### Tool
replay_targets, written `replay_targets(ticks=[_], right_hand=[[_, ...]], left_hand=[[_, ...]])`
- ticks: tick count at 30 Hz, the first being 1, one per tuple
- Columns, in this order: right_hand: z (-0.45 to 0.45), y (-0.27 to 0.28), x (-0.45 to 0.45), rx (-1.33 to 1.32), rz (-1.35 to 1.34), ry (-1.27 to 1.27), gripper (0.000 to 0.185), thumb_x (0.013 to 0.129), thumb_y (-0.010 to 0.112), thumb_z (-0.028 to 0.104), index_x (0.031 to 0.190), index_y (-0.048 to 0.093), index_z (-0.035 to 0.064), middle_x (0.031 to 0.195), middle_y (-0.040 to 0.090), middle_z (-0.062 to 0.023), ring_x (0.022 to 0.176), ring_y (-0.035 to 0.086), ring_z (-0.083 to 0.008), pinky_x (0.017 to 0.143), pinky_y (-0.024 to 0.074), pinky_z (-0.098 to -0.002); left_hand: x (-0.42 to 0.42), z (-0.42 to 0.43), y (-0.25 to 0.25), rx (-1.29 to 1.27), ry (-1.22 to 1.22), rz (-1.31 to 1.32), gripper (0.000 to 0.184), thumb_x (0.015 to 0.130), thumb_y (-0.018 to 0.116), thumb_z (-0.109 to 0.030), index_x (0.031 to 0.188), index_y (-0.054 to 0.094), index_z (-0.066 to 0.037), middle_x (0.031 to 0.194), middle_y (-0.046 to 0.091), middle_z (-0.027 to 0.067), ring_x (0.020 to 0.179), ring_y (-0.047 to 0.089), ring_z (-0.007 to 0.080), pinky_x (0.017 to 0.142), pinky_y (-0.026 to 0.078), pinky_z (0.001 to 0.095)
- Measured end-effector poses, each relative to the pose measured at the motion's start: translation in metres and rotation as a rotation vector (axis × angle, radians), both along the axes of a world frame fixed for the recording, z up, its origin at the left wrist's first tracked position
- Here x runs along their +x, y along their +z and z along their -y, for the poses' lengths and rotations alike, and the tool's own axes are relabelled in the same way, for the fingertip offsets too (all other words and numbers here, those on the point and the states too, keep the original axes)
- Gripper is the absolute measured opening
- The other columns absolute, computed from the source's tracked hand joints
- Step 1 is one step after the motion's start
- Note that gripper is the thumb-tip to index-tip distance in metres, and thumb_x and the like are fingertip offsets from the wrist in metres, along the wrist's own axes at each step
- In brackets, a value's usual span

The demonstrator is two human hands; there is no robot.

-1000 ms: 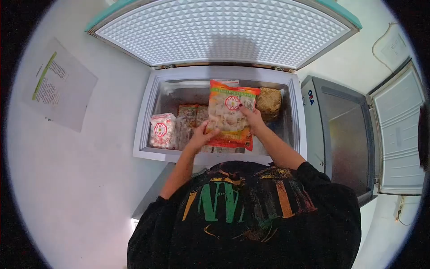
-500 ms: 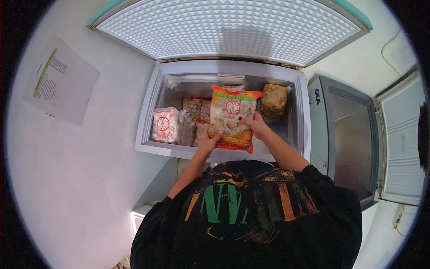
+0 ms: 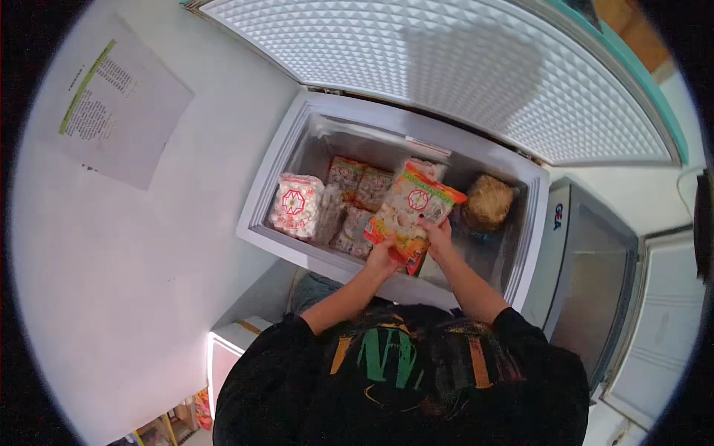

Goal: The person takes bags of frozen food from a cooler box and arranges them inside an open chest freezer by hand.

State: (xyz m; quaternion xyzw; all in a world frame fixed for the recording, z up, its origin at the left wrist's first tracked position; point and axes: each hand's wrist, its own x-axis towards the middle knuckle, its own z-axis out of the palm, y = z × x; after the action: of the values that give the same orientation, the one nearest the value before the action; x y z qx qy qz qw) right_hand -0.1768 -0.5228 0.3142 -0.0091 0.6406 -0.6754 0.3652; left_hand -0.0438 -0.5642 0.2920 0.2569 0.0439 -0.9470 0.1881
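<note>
An orange-and-clear bag of frozen meatballs [image 3: 407, 210], printed with a red emblem, is held tilted over the inside of the open chest freezer [image 3: 269, 199]. My left hand [image 3: 384, 258] grips its lower left edge, fingers partly hidden beneath. My right hand [image 3: 437, 236] is closed on its right side, thumb on the front face. Left of it in the freezer stands a white bag with a red emblem [image 3: 296, 207]. Similar packed bags [image 3: 373, 187] lie behind and beside the held one. A woven tan bundle [image 3: 488, 202] sits at the right.
The raised freezer lid [image 3: 461, 63] leans back behind the opening. To the right is a grey upright refrigerator [image 3: 587, 275] beside an open white door [image 3: 654, 320]. A printed sheet [image 3: 123, 104] hangs on the left wall.
The view has turned, so the freezer now appears slanted. The meatball bag has tilted to the right and sits lower in the freezer opening, still in both hands.
</note>
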Motion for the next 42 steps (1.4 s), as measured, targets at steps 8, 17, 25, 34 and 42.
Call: replay_targets(ticks=[8, 17, 25, 34, 42], right_hand=[[0.067, -0.065, -0.017, 0.352, -0.543, 0.332, 0.039, 0.066, 0.065, 0.011, 0.098, 0.046, -0.0008, 0.093, 0.054, -0.0098, 0.082, 0.051, -0.0192, 0.072, 0.0415, -0.0329], [0.023, -0.189, -0.035, 0.338, -0.387, 0.629, 0.022, 0.073, 0.050, -0.001, 0.095, 0.047, 0.0005, 0.082, 0.053, -0.0072, 0.076, 0.052, -0.0160, 0.066, 0.0431, -0.0280], [0.028, -0.159, -0.029, 0.287, -0.431, 0.764, 0.020, 0.078, 0.040, -0.007, 0.094, 0.049, -0.0008, 0.087, 0.055, -0.0080, 0.080, 0.054, -0.0151, 0.070, 0.0454, -0.0292], [-0.005, -0.140, -0.011, 0.035, -0.222, 0.692, 0.014, 0.080, 0.042, -0.002, 0.091, 0.050, -0.0013, 0.087, 0.056, -0.0086, 0.081, 0.055, -0.0159, 0.076, 0.0444, -0.0300], [-0.022, -0.101, 0.010, 0.074, -0.115, 0.645, 0.011, 0.083, 0.047, 0.007, 0.087, 0.052, -0.0020, 0.088, 0.058, -0.0117, 0.084, 0.056, -0.0178, 0.077, 0.0448, -0.0323]], left_hand=[[-0.039, 0.042, -0.082, 0.095, 0.180, 0.322, 0.030, 0.086, 0.040, -0.017, 0.115, 0.038, -0.008, 0.110, 0.047, 0.0087, 0.099, 0.047, 0.0253, 0.084, 0.040, 0.0428], [-0.067, 0.108, -0.201, -0.039, 0.355, 0.736, 0.039, 0.085, 0.041, -0.016, 0.120, 0.031, -0.003, 0.122, 0.033, 0.0125, 0.108, 0.037, 0.0262, 0.089, 0.033, 0.0423], [-0.084, 0.132, -0.283, -0.112, 0.451, 1.028, 0.047, 0.078, 0.051, -0.016, 0.120, 0.032, -0.008, 0.108, 0.041, 0.0093, 0.094, 0.042, 0.0221, 0.077, 0.039, 0.0367], [-0.117, 0.158, -0.284, -1.107, 0.033, 1.448, 0.066, 0.079, 0.053, -0.025, 0.131, 0.013, -0.013, 0.130, 0.022, 0.0125, 0.116, 0.028, 0.0269, 0.089, 0.032, 0.0427], [-0.120, 0.202, -0.332, -1.642, -0.356, 1.612, 0.072, 0.079, 0.051, -0.029, 0.133, 0.004, -0.025, 0.137, 0.008, 0.0084, 0.125, 0.010, 0.0311, 0.094, 0.023, 0.0510]])
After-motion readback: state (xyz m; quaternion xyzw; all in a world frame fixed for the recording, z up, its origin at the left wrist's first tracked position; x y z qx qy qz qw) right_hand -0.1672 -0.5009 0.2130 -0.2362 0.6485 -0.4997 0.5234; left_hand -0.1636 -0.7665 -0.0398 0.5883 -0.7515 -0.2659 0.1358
